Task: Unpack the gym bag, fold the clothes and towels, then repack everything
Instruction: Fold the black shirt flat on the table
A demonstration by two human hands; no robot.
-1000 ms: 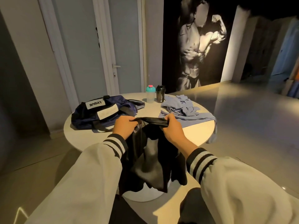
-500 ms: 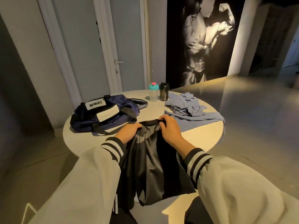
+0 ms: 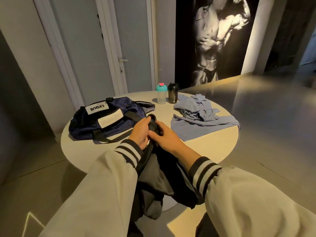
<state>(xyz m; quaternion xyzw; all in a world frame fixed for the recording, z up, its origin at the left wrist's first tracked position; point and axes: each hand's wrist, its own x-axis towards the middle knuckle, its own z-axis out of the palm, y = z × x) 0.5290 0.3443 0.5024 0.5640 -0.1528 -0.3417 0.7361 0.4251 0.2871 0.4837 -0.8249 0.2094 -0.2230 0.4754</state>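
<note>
here both hands meet: left hand (image 3: 141,132) and right hand (image 3: 164,136) grip the bunched black shorts (image 3: 159,177) beside the navy gym bag (image 3: 102,122).

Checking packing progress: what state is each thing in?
Gym bag: slumped on table.
Black garment: bunched, unfolded, hanging down.
Left hand: grips black garment.
Right hand: grips black garment.
Blue clothes: unfolded heap on table.
Teal-lidded shaker: upright, capped.
Black shaker: upright, capped.

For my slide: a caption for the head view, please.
Left hand and right hand grip a black garment beside the gym bag and blue clothes.
</note>
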